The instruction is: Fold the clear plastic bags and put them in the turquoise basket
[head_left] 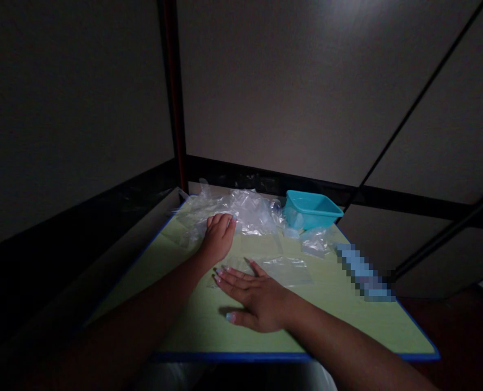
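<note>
Beyond, turquoise tub [315, 219] (bags [251, 212] beside).

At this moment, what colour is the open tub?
The tub is turquoise, seen best in the head view.

A teal tub [312, 218] stands near a seemingly panelled wall [290, 108].
</note>
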A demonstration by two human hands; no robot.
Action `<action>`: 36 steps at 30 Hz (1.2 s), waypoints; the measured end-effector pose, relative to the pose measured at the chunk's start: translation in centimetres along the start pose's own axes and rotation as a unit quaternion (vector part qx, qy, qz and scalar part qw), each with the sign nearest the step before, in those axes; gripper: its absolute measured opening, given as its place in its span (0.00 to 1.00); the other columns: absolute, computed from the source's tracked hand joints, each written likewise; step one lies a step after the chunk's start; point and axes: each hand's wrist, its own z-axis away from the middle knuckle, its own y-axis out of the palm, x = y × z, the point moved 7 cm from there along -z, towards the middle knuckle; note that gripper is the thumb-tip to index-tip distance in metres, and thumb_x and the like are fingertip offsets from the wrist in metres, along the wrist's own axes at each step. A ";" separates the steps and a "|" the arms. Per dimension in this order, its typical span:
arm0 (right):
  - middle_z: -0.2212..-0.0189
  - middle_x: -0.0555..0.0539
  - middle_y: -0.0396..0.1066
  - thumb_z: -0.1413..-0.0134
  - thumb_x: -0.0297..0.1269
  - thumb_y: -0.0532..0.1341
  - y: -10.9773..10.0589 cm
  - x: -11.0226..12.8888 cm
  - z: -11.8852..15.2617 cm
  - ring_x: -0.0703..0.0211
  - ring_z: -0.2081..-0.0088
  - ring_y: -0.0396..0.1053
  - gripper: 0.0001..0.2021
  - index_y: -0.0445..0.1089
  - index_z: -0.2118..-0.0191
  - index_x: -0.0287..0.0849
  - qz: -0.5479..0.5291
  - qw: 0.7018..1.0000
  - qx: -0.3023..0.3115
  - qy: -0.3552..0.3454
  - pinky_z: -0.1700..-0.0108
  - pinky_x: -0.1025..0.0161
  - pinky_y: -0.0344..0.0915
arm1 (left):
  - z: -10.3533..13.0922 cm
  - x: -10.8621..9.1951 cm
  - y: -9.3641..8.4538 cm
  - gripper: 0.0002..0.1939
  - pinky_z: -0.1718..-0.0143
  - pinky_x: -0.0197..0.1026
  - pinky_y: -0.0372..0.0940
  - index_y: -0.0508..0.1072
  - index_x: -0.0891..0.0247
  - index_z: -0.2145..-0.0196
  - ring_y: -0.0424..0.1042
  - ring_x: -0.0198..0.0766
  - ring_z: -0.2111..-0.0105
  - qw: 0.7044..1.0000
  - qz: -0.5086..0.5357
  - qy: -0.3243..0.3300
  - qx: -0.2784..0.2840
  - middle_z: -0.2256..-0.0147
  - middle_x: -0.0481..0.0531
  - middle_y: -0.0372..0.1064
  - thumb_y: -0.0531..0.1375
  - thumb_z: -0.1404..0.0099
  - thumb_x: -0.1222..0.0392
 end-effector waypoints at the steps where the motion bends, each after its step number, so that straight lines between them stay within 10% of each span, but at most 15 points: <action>1: 0.36 0.47 0.39 0.40 0.53 0.43 0.0 0.0 0.0 0.60 0.36 0.36 0.32 0.33 0.35 0.46 0.001 1.000 0.000 0.001 0.40 0.48 0.17 | 0.0 0.0 0.0 0.14 0.53 0.46 0.55 0.66 0.61 0.63 0.63 0.41 0.59 1.000 0.001 0.000 0.001 0.63 0.54 0.67 0.42 0.31 0.59; 17: 0.36 0.48 0.42 0.39 0.51 0.44 -1.4 0.0 -0.1 0.56 0.36 0.37 0.28 0.39 0.36 0.51 0.006 1.000 -0.026 -0.001 0.42 0.44 0.17 | 0.1 -0.5 0.2 0.09 0.55 0.46 0.57 0.68 0.60 0.69 0.64 0.43 0.61 1.000 0.002 0.011 0.021 0.66 0.52 0.68 0.50 0.35 0.58; 24: 0.52 0.42 0.67 0.42 0.41 0.52 -5.9 -7.1 2.0 0.53 0.48 0.60 0.17 0.66 0.51 0.42 0.053 0.967 -0.212 0.131 0.43 0.47 0.42 | 0.2 -0.3 0.3 0.06 0.54 0.46 0.56 0.70 0.59 0.71 0.65 0.43 0.61 0.999 -0.004 0.022 0.040 0.67 0.50 0.69 0.54 0.39 0.59; 30: 0.63 0.44 0.71 0.47 0.33 0.57 -6.7 -13.0 4.5 0.57 0.58 0.64 0.08 0.71 0.62 0.39 0.005 0.944 -0.247 0.220 0.54 0.61 0.56 | 0.3 -0.9 0.7 0.07 0.54 0.48 0.53 0.70 0.60 0.72 0.65 0.43 0.62 0.995 -0.001 0.057 0.081 0.68 0.49 0.69 0.54 0.41 0.57; 36: 0.65 0.45 0.69 0.54 0.36 0.64 -5.9 -12.7 4.0 0.56 0.59 0.63 0.11 0.71 0.62 0.40 -0.005 0.956 -0.194 0.222 0.59 0.63 0.56 | 0.8 -2.4 1.2 0.09 0.55 0.46 0.53 0.69 0.60 0.72 0.65 0.42 0.62 0.985 0.000 0.107 0.137 0.68 0.49 0.69 0.52 0.40 0.57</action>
